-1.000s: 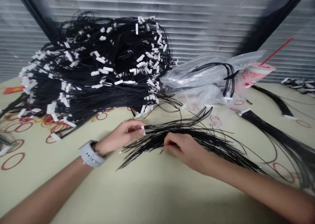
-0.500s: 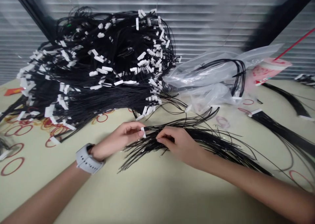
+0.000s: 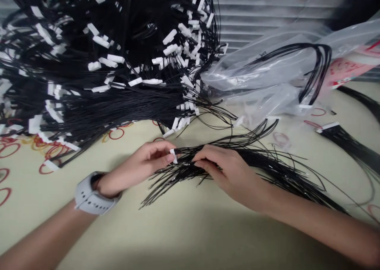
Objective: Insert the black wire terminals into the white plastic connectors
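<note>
My left hand (image 3: 151, 159) is closed on a small white connector (image 3: 173, 156), pinched between thumb and fingers. Black wires run from the connector to the right. My right hand (image 3: 227, 171) pinches a thin black wire (image 3: 187, 164) whose shiny metal end points left toward the connector, a short gap apart from it. Both hands are over a loose bundle of black wires (image 3: 276, 171) lying across the table, with bare metal tips visible among them. Fingers of the right hand hide part of the bundle.
Behind my hands is a big heap of black wire harnesses (image 3: 124, 107) with white connectors. A clear plastic bag (image 3: 255, 72) lies at the back right, near a pink packet (image 3: 350, 68). Red rubber bands (image 3: 116, 133) are scattered at left. Another harness (image 3: 350, 147) lies at right.
The view has moved closer and tilted down. My right hand now holds a wire with its metal end showing, near the connector; my left hand keeps its hold on the connector.
</note>
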Tool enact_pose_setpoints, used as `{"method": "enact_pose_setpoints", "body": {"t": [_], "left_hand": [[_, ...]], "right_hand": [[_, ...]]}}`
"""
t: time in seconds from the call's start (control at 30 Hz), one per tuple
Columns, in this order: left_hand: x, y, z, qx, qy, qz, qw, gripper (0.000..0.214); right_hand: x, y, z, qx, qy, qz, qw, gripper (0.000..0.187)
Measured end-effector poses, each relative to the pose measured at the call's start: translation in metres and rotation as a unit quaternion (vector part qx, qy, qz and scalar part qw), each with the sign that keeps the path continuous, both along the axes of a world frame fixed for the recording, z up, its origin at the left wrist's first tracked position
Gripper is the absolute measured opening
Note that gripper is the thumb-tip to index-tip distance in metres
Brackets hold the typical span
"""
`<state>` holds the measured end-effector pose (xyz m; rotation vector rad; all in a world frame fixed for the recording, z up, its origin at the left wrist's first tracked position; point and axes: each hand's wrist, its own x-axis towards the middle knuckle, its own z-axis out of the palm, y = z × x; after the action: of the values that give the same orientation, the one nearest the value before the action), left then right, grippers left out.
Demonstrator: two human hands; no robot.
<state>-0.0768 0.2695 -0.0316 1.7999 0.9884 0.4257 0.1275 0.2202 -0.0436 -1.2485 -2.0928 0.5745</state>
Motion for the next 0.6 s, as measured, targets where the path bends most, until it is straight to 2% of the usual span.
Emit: {"method": "enact_pose_setpoints", "body": {"t": [0.07,0.27,0.6], "left_hand": [[-0.0002,-0.0002,-0.0008,0.004,-0.004,-0.006,1.000,0.024],[-0.0003,-0.0010,-0.0015,0.009,-0.007,-0.014,1.000,0.023],[-0.0003,-0.0014,-0.0024,0.012,-0.008,-0.014,1.000,0.024]], "right_hand": [[0.0004,-0.0006,0.0013,0.010,0.003,-0.014,1.000,0.016],[0.0010,-0.0014,0.0010,-0.025,0.001,-0.028,0.999,0.019],[0.0023,-0.0019,0.0004,-0.011,-0.047,-0.037,0.998,0.019]]}}
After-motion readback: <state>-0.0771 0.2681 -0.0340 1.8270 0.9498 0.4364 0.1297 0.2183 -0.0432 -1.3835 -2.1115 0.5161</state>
